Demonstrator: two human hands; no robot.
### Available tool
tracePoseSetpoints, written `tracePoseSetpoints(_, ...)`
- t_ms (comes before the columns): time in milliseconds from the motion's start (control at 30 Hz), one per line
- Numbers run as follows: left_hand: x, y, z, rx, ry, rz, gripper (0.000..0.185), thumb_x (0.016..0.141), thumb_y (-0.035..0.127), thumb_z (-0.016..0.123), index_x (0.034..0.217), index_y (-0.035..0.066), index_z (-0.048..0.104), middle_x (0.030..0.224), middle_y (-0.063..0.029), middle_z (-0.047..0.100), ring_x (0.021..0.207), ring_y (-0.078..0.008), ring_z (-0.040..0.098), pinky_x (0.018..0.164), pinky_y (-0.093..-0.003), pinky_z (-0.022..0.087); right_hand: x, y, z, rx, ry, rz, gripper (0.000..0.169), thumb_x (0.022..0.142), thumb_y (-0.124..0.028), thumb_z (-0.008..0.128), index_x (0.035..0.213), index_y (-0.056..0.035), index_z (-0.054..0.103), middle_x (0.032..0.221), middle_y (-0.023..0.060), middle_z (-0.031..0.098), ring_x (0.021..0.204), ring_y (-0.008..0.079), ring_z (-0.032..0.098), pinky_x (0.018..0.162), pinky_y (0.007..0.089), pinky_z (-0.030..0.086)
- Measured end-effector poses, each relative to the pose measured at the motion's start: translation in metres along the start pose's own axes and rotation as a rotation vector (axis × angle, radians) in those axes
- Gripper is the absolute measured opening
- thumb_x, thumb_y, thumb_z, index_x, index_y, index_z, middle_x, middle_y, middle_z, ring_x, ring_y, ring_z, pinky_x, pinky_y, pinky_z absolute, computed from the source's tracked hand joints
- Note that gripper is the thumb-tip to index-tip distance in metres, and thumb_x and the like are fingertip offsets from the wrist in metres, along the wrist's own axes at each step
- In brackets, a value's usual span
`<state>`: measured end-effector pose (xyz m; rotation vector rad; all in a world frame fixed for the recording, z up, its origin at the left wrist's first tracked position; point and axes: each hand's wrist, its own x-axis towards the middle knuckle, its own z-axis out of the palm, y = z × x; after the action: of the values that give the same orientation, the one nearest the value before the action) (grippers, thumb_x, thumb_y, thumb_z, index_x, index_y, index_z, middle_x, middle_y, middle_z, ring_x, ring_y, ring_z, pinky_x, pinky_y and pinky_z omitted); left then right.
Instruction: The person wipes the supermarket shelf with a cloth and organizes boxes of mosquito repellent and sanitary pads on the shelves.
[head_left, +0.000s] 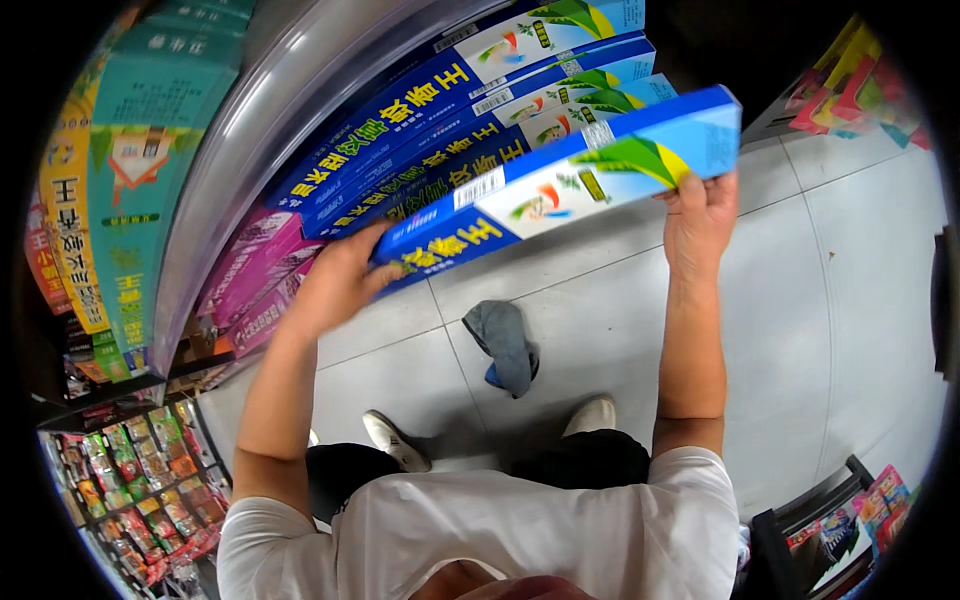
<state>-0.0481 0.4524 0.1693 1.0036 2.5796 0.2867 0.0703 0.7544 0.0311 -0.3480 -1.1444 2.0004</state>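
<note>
A long blue and white cardboard box (555, 191), printed with a green leaf, is gripped at both ends. My left hand (341, 277) pinches its left end, thumb in front and fingers behind. Around its right lower corner, the fingers and thumb of my right hand (697, 214) are closed. Directly behind the held box, several similar blue boxes (450, 97) stand stacked on a shelf. Pink boxes (255, 277) lie below those, near my left wrist.
Teal boxes (150, 165) and yellow boxes (75, 217) stand at the left, behind a curved clear shelf divider (232, 150). A grey cloth (502, 345) lies on the tiled floor (570, 322) before my shoes. Racks of small packets (142, 480) fill the lower left; more goods (832, 532) are lower right.
</note>
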Motion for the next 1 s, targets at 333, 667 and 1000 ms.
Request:
tracePoseSetpoints(333, 0.013, -0.034, 0.052, 0.229, 0.404, 0.021, 0.062, 0.068, 0.014, 0.072, 0.125, 0.013, 0.047, 0.131, -0.0112, 0.040, 0.124, -0.0318, 0.033, 0.101, -0.0391, 0.031, 0.013, 0.022, 0.000, -0.664, 0.121, -0.089, 0.061, 0.085, -0.015, 0.059, 0.135, -0.0006, 0.026, 0.115, 0.0171, 0.042, 0.093, 0.0214, 0.054, 0.080, 0.0320, 0.047)
tracePoseSetpoints(667, -0.030, -0.097, 0.109, 0.209, 0.601, -0.242, 0.066, 0.068, 0.021, 0.073, 0.127, 0.016, 0.046, 0.134, -0.0122, 0.037, 0.122, -0.0340, 0.034, 0.101, -0.0463, 0.026, 0.046, 0.032, -0.006, -0.840, 0.119, -0.177, 0.051, 0.090, -0.032, 0.050, 0.125, 0.0044, 0.042, 0.126, 0.0240, 0.044, 0.113, 0.0322, 0.048, 0.091, 0.0353, 0.040)
tracePoseSetpoints(1000, -0.014, -0.097, 0.101, 0.198, 0.532, -0.237, 0.061, 0.071, 0.027, 0.072, 0.127, 0.029, 0.048, 0.134, -0.0056, 0.039, 0.123, -0.0305, 0.033, 0.103, -0.0441, 0.023, 0.051, 0.050, -0.010, -0.854, 0.149, -0.178, 0.042, 0.087, -0.026, 0.056, 0.116, 0.0036, 0.051, 0.112, 0.0208, 0.055, 0.102, 0.0309, 0.054, 0.085, 0.0340, 0.043)
